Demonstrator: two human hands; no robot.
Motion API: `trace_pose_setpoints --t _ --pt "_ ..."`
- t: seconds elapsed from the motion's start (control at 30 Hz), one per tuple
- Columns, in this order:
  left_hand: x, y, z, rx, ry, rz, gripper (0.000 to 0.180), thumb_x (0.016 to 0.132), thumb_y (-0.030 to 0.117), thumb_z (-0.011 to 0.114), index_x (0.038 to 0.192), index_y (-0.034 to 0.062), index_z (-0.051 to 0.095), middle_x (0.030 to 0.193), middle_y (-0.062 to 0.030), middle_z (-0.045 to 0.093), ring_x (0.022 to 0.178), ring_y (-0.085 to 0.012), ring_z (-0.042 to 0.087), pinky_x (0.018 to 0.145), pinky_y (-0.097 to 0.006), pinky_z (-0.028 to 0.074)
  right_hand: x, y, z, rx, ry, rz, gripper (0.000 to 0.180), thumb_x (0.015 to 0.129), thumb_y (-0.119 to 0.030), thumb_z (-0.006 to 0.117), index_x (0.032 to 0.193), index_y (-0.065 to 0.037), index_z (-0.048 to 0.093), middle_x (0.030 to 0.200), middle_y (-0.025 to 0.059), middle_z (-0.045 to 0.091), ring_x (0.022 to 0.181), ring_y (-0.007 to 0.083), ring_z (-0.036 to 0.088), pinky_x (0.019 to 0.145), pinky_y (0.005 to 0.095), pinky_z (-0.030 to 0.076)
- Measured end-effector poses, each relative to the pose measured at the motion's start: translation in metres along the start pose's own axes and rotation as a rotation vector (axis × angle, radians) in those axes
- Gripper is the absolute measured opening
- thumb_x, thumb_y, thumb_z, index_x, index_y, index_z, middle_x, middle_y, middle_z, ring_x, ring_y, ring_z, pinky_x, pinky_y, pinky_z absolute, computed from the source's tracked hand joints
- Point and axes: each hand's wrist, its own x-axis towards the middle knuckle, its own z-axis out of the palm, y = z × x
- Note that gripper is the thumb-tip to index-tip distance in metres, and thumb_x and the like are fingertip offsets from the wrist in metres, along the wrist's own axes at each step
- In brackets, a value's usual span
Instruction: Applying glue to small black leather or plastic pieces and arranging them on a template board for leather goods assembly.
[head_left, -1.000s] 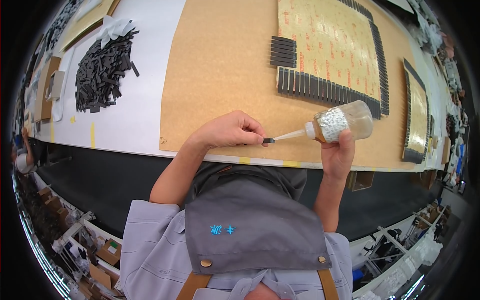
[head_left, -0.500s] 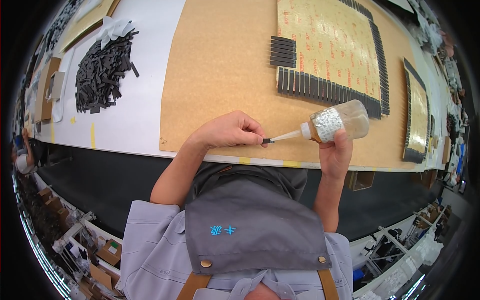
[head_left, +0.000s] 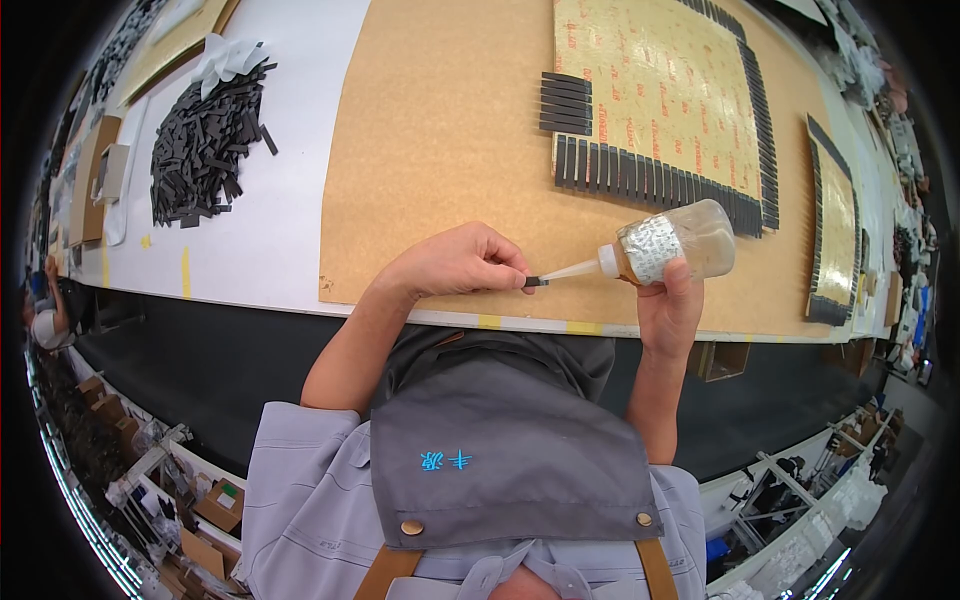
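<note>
My left hand [head_left: 462, 262] is curled shut, its fingertips pinching a small black strip [head_left: 537, 282] so that one short end pokes out toward my other hand. My right hand [head_left: 668, 305] is wrapped around a clear squeeze bottle [head_left: 668, 243] from below, thumb up along its side, holding it tipped almost level with the white nozzle [head_left: 578, 268] aimed at my left hand. The tip of the nozzle meets the free end of the strip (I cannot tell whether anything is coming out). Both hands sit just above the near edge of the worktop [head_left: 300, 210], over a large sheet of brown board [head_left: 440, 150] that covers it here.

Beyond my right hand, farther out on the board, lies a yellowish backing sheet [head_left: 650, 90] with a row of black strips [head_left: 640, 180] set side by side along its near edge and more running up its right side. A short stack of the same strips [head_left: 566, 102] lies at its left edge. Well off to the right of my right hand is a second sheet [head_left: 835, 230] edged with strips in the same way. Far beyond my left hand, on the white part of the worktop, is a loose heap of black strips [head_left: 205, 150] with some white scraps [head_left: 228, 58] at its far end.
</note>
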Motion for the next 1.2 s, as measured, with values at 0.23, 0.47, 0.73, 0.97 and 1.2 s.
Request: trace_pose_setpoints --t 0.23,0.47,0.73,0.97,1.2 --pt "0.001 -0.005 0.000 -0.055 0.007 0.011 0.016 0.080 0.016 0.061 0.085 0.0021 0.068 0.059 0.0060 0.050 0.051 -0.0013 0.036 0.046 -0.019 0.026 -0.003 -0.002 -0.001 -0.056 -0.038 -0.019 0.063 0.083 -0.035 0.062 0.127 0.001 0.035 0.119 0.0100 0.050 0.108 0.0200 0.052 0.091 0.0367 0.046" --pt "0.000 -0.005 0.000 -0.036 0.007 0.003 0.016 0.080 0.016 0.061 0.085 0.0026 0.068 0.055 0.0066 0.047 0.048 -0.0013 0.034 0.044 -0.019 0.024 -0.001 0.000 -0.007 -0.003 -0.026 -0.072 0.058 0.086 -0.034 0.057 0.127 0.002 0.035 0.120 0.0104 0.050 0.108 0.0210 0.053 0.090 0.0390 0.048" --pt "-0.001 -0.005 -0.002 -0.101 0.008 -0.052 0.016 0.080 0.016 0.061 0.084 0.0024 0.068 0.055 0.0070 0.046 0.047 -0.0010 0.033 0.043 -0.018 0.024 -0.001 0.002 -0.004 -0.019 -0.025 -0.053 0.060 0.085 -0.034 0.058 0.127 0.001 0.035 0.119 0.0101 0.050 0.108 0.0203 0.052 0.091 0.0399 0.046" --pt "0.004 -0.017 0.001 -0.300 0.055 0.035 0.014 0.081 0.015 0.062 0.087 0.0017 0.065 0.061 0.0050 0.049 0.050 -0.0016 0.038 0.044 -0.018 0.028 -0.008 -0.001 -0.008 0.136 -0.034 -0.022 0.061 0.085 -0.038 0.057 0.129 -0.002 0.035 0.120 0.0091 0.050 0.108 0.0231 0.052 0.091 0.0440 0.045" --pt "-0.003 -0.039 0.011 -0.613 -0.032 0.394 0.008 0.083 0.008 0.057 0.087 0.0016 0.058 0.077 -0.0018 0.054 0.060 -0.0066 0.045 0.054 -0.019 0.036 -0.003 0.001 -0.005 0.133 0.005 -0.069 0.059 0.086 -0.041 0.055 0.128 -0.003 0.037 0.119 0.0091 0.051 0.107 0.0246 0.054 0.086 0.0446 0.049"
